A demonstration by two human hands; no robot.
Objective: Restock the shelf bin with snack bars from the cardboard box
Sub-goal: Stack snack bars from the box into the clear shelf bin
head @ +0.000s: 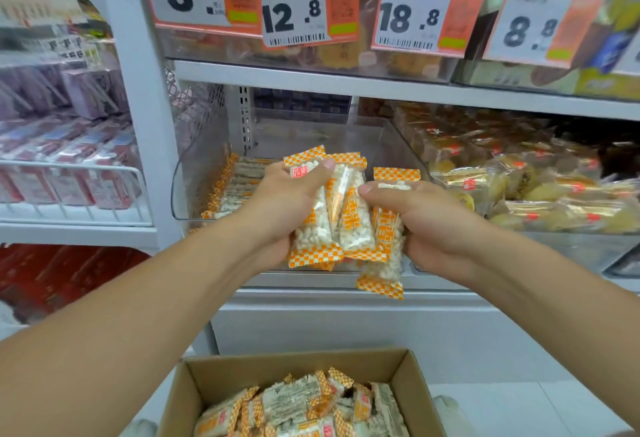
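Orange-checked snack bars [341,214] bunched between both hands, in front of the shelf bin.

Left hand [280,208] and right hand [429,225] each curl round their side of the bundle, thumbs on top, likely squaring it to drop in together; one bar hangs low at right. Clear shelf bin [194,176] sits just beyond, a row already stacked at its left. Cardboard box [221,377], near and below, holds more bars.

Clear shelf bin [194,173]: open at the top, with bare floor at its middle and right; a row of snack bars [225,190] filled its left side. The shelf above [346,84] limited headroom, with price tags [294,10] hanging higher up. A neighbouring bin of wrapped cakes [519,187] closed the right side. The cardboard box [214,372] stood open below.
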